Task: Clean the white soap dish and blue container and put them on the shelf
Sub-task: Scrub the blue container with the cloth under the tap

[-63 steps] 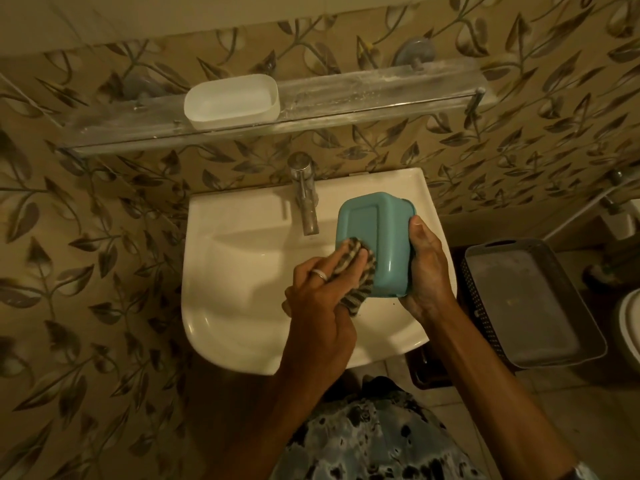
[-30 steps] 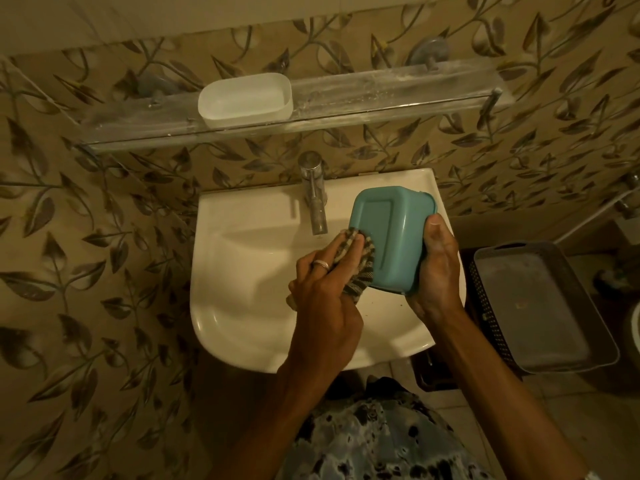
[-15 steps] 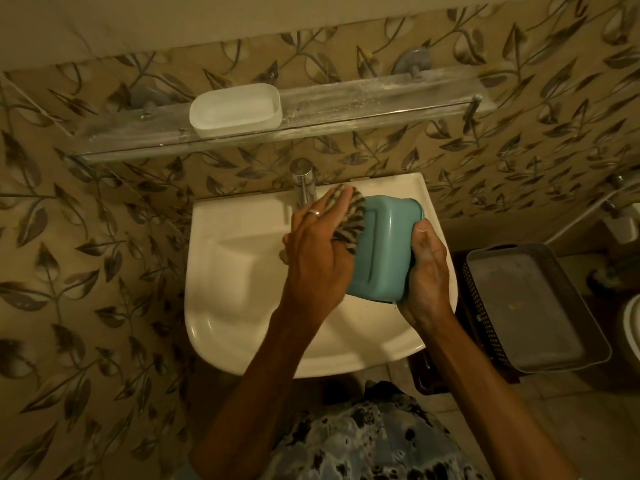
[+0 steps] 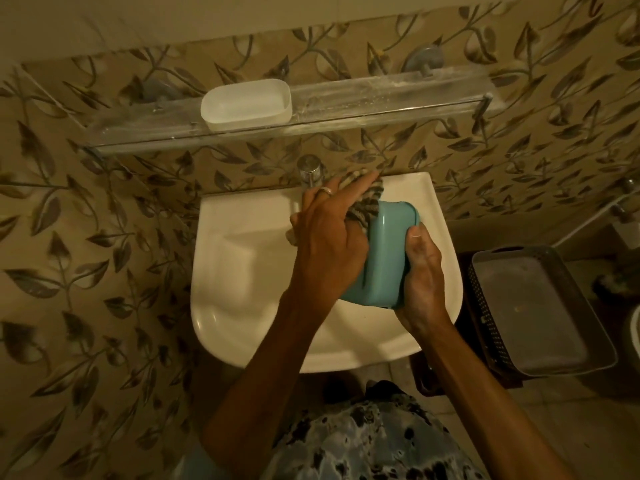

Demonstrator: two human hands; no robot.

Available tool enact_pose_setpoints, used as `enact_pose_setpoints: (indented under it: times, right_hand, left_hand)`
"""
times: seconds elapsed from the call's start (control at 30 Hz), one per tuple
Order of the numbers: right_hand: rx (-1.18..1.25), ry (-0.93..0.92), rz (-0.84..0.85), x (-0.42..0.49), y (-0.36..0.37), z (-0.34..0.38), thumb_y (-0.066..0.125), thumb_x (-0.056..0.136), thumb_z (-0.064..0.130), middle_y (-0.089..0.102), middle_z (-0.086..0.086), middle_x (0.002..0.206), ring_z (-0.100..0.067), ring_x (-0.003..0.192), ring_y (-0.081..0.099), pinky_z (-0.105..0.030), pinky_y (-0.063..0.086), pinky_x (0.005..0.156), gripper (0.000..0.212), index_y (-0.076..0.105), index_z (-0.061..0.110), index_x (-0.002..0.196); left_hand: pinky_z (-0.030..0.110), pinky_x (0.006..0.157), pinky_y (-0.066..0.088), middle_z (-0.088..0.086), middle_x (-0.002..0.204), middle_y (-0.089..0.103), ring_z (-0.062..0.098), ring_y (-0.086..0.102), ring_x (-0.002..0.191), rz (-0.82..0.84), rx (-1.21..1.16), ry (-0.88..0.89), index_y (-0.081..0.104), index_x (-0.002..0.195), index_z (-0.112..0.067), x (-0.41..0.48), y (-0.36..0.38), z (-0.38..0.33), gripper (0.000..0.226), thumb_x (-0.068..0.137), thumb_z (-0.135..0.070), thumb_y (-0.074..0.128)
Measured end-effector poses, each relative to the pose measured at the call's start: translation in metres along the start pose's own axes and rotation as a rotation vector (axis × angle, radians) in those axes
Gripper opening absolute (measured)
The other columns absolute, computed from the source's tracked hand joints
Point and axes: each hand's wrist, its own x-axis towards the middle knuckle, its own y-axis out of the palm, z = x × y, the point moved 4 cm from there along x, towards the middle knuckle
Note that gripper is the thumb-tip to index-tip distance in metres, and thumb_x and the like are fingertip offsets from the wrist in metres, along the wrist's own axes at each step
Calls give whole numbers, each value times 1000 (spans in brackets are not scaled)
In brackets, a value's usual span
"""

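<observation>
1. Up and to the left of both hands, the white soap dish (image 4: 246, 105) is sitting upright on the glass shelf (image 4: 363, 100), toward the shelf's left half, its open side facing up.
2. Below the shelf and just beyond the left hand, the metal tap (image 4: 309, 172) is standing at the back edge of the white sink (image 4: 242, 271); the hand is covering its spout.
3. The left hand (image 4: 327, 244) is reaching over the sink basin with its fingers clenched around a striped cloth (image 4: 367, 206), pressing it against the left face of the blue container (image 4: 384, 258). A ring is showing on one finger.
4. The blue container is being held above the right part of the sink, between the two hands, tipped onto its side so that its base is facing up and left. The cloth is touching its far upper corner.
5. The right hand (image 4: 420, 275) is grasping the blue container from the right, thumb lying along the near side and palm wrapping the lower right edge.
6. To the right of the right hand, well apart from the sink, a grey tray (image 4: 602, 327) is resting on top of a dark perforated basket (image 4: 485, 306) near the floor.
</observation>
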Motion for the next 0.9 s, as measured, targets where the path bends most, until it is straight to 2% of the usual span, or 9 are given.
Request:
enact_pose_setpoints:
  times: [0.13, 0.2, 0.23, 0.3, 0.37, 0.47, 0.63, 0.7, 0.9]
  right_hand:
    - [56, -6, -37, 1, -4, 3, 44, 96, 44, 68, -4, 102, -25, 95, 64, -52, 53, 83, 30, 64, 24, 108]
    - [92, 3, -75, 4, -10, 6, 39, 100, 39, 68, -4, 104, -24, 97, 64, -51, 53, 83, 31, 63, 23, 109]
    - [93, -1, -87, 7, -14, 6, 36, 100, 36, 67, -5, 106, -25, 98, 64, -50, 53, 83, 32, 62, 21, 111]
    - [80, -18, -102, 10, -19, 8, 35, 101, 35, 64, -9, 109, -27, 101, 61, -48, 54, 83, 33, 59, 18, 115]
    - [60, -32, -115, 12, -22, 8, 35, 100, 35, 61, -13, 108, -27, 98, 61, -42, 56, 79, 34, 55, 13, 116]
    - [20, -36, -124, 10, -19, 7, 31, 104, 32, 66, -8, 100, -18, 88, 66, -32, 58, 73, 34, 54, 11, 117]
    - [88, -62, -108, 12, -13, 9, 32, 101, 36, 69, -3, 99, -17, 89, 68, -32, 58, 72, 33, 59, 19, 112]
    - [81, -80, -98, 13, -12, 10, 38, 97, 41, 68, -3, 100, -19, 91, 66, -35, 58, 74, 32, 60, 21, 110]
    - [-46, -81, -91, 15, -11, 9, 37, 93, 39, 68, 4, 94, -14, 87, 64, -34, 56, 71, 28, 59, 25, 105]
  left_hand:
    - [48, 112, 29, -1, 147, 42, 17, 37, 135, 38, -129, -132, 41, 137, -43, 0, 3, 38, 67, 75, -21, 30]
    - [50, 108, 36, -1, 148, 39, 17, 38, 132, 80, -134, -121, 32, 140, -48, -24, 11, 43, 68, 77, -21, 30]
    - [51, 105, 38, -6, 147, 37, 17, 38, 128, 86, -111, -101, 27, 139, -51, -38, 15, 39, 69, 78, -19, 30]
    - [47, 102, 41, -29, 137, 27, 17, 38, 124, 58, -71, -52, 21, 139, -50, -66, 19, 23, 72, 76, -18, 28]
    - [40, 101, 39, -45, 129, 19, 14, 37, 125, 29, -34, 0, 23, 141, -45, -83, 22, 8, 73, 71, -23, 26]
    - [30, 99, 33, -25, 147, 31, 10, 31, 129, 1, 28, 72, 39, 140, -35, -88, 25, -5, 72, 70, -20, 29]
    - [31, 95, 33, -10, 145, 42, 12, 36, 127, -36, 56, 116, 41, 140, -29, -71, 20, -2, 70, 71, -17, 32]
    - [30, 95, 34, -10, 144, 43, 12, 36, 126, -57, 20, 42, 37, 141, -32, -65, 18, 10, 73, 70, -18, 30]
    - [48, 106, 34, -10, 146, 41, 12, 33, 128, -23, -95, -168, 32, 140, -42, -46, 17, 15, 77, 69, -12, 35]
